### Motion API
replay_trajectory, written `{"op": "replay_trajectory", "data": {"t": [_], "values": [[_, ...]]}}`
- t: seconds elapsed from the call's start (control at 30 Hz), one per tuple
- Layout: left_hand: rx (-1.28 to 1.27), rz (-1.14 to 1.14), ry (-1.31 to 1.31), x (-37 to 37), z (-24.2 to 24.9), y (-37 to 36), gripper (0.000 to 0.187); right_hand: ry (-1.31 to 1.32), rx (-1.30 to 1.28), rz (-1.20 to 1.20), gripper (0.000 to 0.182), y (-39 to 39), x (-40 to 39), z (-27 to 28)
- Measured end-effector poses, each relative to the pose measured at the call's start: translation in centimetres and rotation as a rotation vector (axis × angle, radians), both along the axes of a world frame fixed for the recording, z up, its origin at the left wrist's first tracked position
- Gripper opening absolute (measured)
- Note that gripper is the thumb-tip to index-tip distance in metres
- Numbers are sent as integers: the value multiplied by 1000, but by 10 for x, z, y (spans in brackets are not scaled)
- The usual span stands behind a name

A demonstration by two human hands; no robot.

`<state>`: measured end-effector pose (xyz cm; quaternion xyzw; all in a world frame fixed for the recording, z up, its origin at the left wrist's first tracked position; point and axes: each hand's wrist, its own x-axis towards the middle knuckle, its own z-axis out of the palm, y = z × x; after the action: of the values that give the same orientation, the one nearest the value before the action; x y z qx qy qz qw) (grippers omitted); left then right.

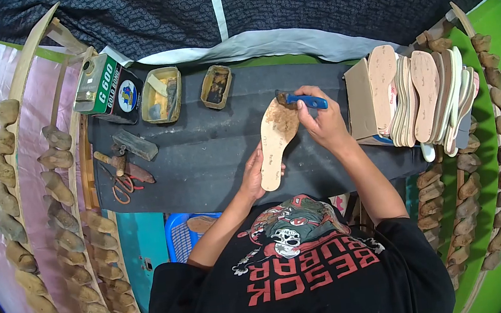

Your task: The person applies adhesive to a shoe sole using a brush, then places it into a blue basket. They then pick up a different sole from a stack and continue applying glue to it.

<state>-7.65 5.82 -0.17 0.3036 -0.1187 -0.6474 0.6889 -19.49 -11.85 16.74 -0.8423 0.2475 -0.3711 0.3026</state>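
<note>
My left hand (pixel 255 172) is closed around the lower edge of a tan insole (pixel 271 148), keeping it above the dark table. Handwritten marks run along its pale lower part, and a brown smear covers the wider upper part. In my right hand (pixel 324 119) is a brush with a blue handle (pixel 311 101). Its dark tip touches the insole near the top edge. Beyond the insole stands a small tub (pixel 216 87) with dark residue inside.
At left are a glue can (pixel 107 86), a larger tub (pixel 178 106) with tools in it, a grey block (pixel 135 145), a hammer (pixel 113 162) and red-handled pliers (pixel 123 187). Stacked insoles (pixel 425 92) stand by a cardboard box (pixel 358 102) at right. Racks of shoe lasts (pixel 6 173) flank both sides.
</note>
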Motion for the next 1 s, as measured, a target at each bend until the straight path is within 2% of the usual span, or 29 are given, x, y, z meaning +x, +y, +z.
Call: {"op": "replay_trajectory", "data": {"t": [0.23, 0.43, 0.67, 0.87, 1.0], "values": [[-8, 66, 42, 8, -6, 2, 65, 20, 76, -106, 20, -10, -15, -4], [28, 39, 14, 4, 0, 0, 64, -11, 7, -6, 20, 3, -3, 3], [31, 58, 0, 8, -3, 3, 65, 19, 81, -84, 18, -1, -8, -3], [17, 46, -12, 6, -1, 4, 65, -7, 11, -9, 16, 6, 5, -2], [-19, 49, 22, 8, -2, 2, 64, 24, 63, -54, 16, 5, 1, -1]]}}
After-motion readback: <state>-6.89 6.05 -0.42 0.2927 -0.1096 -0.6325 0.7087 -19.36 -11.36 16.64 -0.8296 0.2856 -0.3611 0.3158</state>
